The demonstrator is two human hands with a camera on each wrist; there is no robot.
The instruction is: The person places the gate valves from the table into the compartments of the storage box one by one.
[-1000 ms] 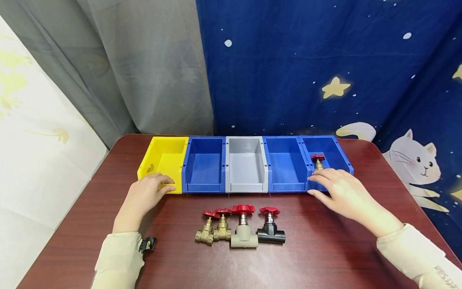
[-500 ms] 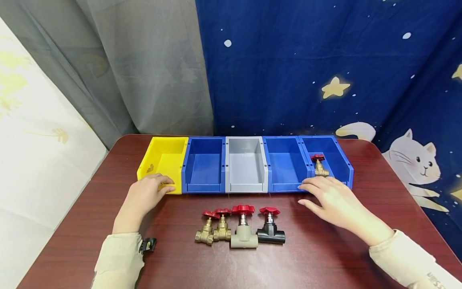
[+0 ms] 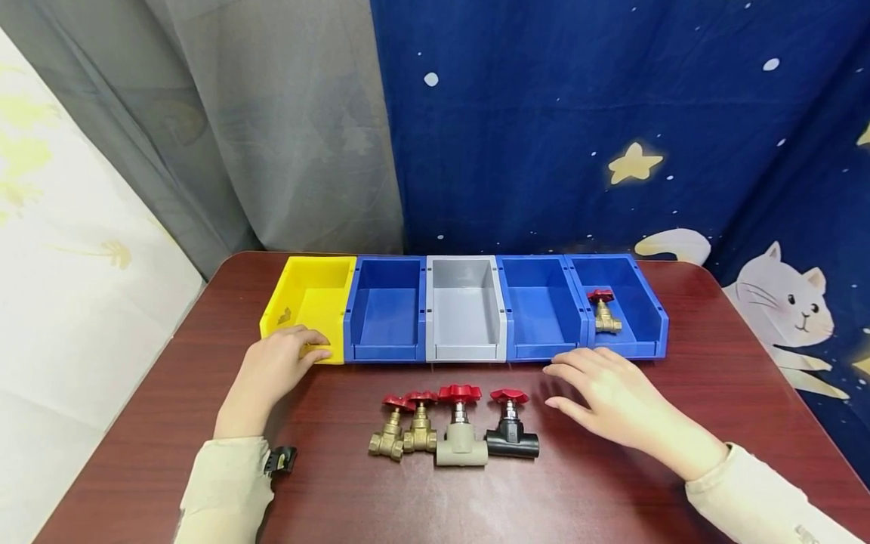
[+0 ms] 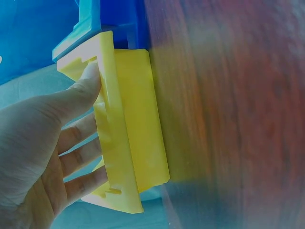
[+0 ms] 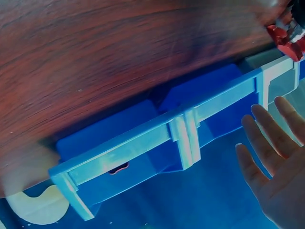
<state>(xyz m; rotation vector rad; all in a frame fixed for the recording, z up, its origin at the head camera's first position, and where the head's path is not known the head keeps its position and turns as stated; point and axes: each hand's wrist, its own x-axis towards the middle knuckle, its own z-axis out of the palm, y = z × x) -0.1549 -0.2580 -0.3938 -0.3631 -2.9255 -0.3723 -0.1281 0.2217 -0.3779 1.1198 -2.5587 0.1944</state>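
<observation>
My left hand (image 3: 284, 363) rests at the front of the yellow bin (image 3: 319, 302), fingers loosely bent. In the left wrist view its thumb and fingers (image 4: 81, 160) touch the bin's front lip. My right hand (image 3: 605, 397) holds nothing, its fingers spread loosely in front of the two right blue bins. Left of it stands a valve with a black body and red handwheel (image 3: 511, 427). Beside that are a grey-bodied valve (image 3: 462, 431) and two brass gate valves (image 3: 421, 429). Another brass valve (image 3: 605, 317) sits in the rightmost blue bin (image 3: 642, 310).
Between the yellow bin and the rightmost one, a blue bin (image 3: 387, 310), a grey bin (image 3: 465, 302) and another blue bin (image 3: 540, 302) stand side by side. They line the back of the reddish-brown table (image 3: 381, 506). Curtains (image 3: 510, 151) hang behind it.
My right hand has drawn back from the rightmost blue bin, moving left and toward me, uncovering the brass valve in it. The left hand has stayed at the yellow bin.
</observation>
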